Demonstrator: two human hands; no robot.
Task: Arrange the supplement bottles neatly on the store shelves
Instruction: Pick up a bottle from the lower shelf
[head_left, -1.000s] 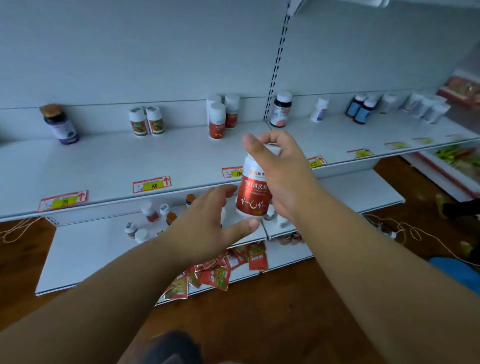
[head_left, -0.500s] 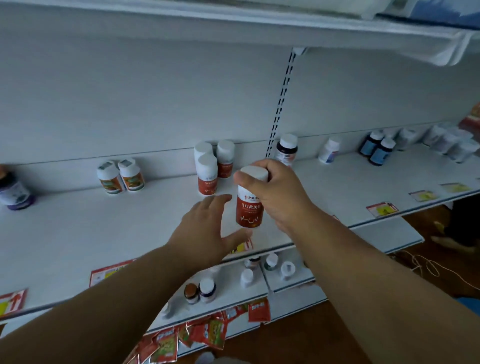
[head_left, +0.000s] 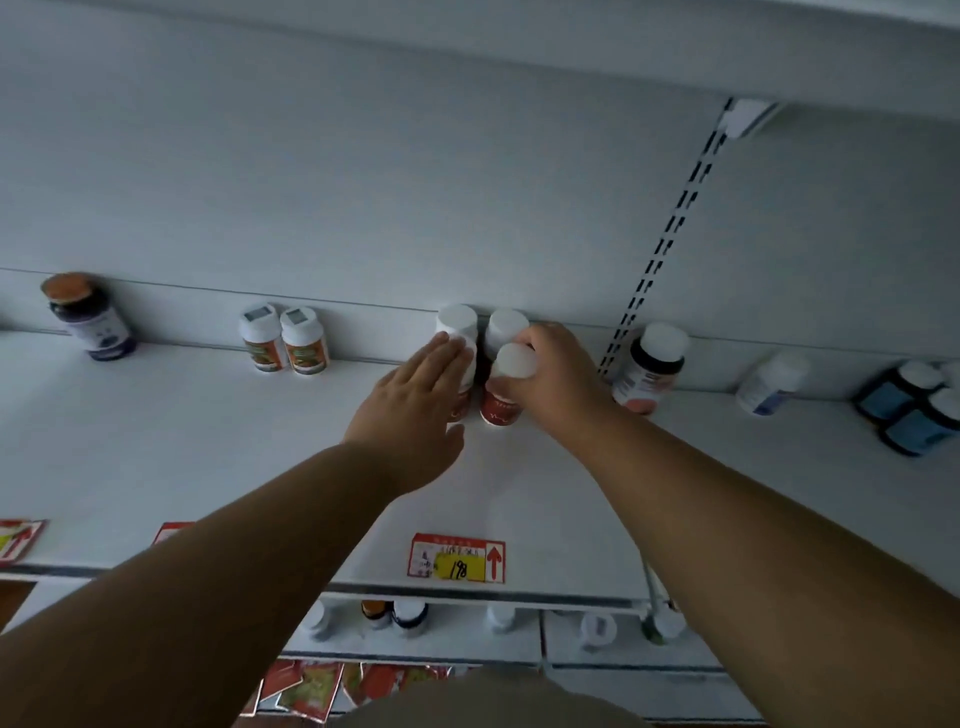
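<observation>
Head cam's looking down at the white shelf (head_left: 208, 467). Right hand (head_left: 558, 384) has its fingers wrapped round a red-label bottle (head_left: 503, 397) with a white cap, standing upright on the shelf right in front of two matching bottles at the back wall. Left hand (head_left: 415, 400) is flat, fingers straight, resting against the neighbouring red bottle (head_left: 466, 379) just to the left. A price tag (head_left: 457, 558) sits at the front edge.
</observation>
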